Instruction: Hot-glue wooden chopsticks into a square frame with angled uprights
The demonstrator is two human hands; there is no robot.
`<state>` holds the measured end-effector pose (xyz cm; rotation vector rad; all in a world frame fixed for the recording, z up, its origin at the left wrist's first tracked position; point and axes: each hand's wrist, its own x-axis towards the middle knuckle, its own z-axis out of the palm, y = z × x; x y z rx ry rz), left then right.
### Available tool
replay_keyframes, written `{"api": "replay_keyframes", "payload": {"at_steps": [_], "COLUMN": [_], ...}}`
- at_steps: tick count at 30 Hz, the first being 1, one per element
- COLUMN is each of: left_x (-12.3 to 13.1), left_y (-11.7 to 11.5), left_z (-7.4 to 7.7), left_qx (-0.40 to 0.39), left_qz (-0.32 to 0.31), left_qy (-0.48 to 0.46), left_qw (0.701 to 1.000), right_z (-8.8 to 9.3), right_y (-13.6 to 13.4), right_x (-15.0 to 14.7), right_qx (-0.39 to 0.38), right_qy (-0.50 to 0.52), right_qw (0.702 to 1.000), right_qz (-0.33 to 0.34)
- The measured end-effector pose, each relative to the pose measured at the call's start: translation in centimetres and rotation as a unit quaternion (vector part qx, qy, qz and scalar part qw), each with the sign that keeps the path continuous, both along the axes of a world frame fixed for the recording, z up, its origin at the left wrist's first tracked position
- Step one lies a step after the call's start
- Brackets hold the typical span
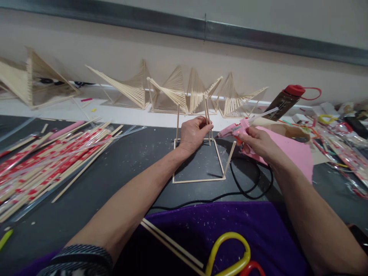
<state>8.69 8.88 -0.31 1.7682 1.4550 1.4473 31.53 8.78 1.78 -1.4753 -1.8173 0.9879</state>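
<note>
Square stick frame (198, 180) lay on the dark worktop (132, 153), at six o'clock from the left hand (194, 132), which pinched at least one upright stick (206, 107). At the frame's two o'clock, the right hand (255, 142) gripped a pink glue gun (232, 129).

The left hand (193, 132) and the right hand (257, 142) were both bare. Behind the left grip, the left forearm (135, 188) was also bare and became gradually thicker, until a dark sleeve (79, 257) began, well apart from the grip. The sleeve edge nearest to the grip showed fine, slanting pale lines; farther back, a pale, blotchy pattern was partly visible. Behind the right grip, the right forearm (310, 211) was bare as far as it could be seen, and it also widened. Whether the purple cloth (184, 220), nearer than both grips, was worn could not be told.
</note>
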Motion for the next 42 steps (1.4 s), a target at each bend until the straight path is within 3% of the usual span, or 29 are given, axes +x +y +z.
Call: {"api": "replay_keyframes", "payload": {"at_steps": [19,33,42], "left_x": [0.5,0.7,0.3], "left_y": [0.2,0.1,0.2], "left_z": [0.5,0.9,1.1], "left_qx": [0.011,0.033,0.024], "left_qz": [0.015,0.017,0.019], "left_qy": [0.041,0.077,0.053], "left_qw": [0.999,0.996,0.998], "right_z": [0.3,-0.5,-0.3], "right_y": [-0.3,0.3,0.3], "right_x": [-0.2,0.2,0.1], "right_qx": [-0.004,-0.012,-0.018], "right_qy": [0.02,0.002,-0.01], "right_qw": [1.0,1.0,1.0], "right_qz": [0.002,0.004,0.008]}}
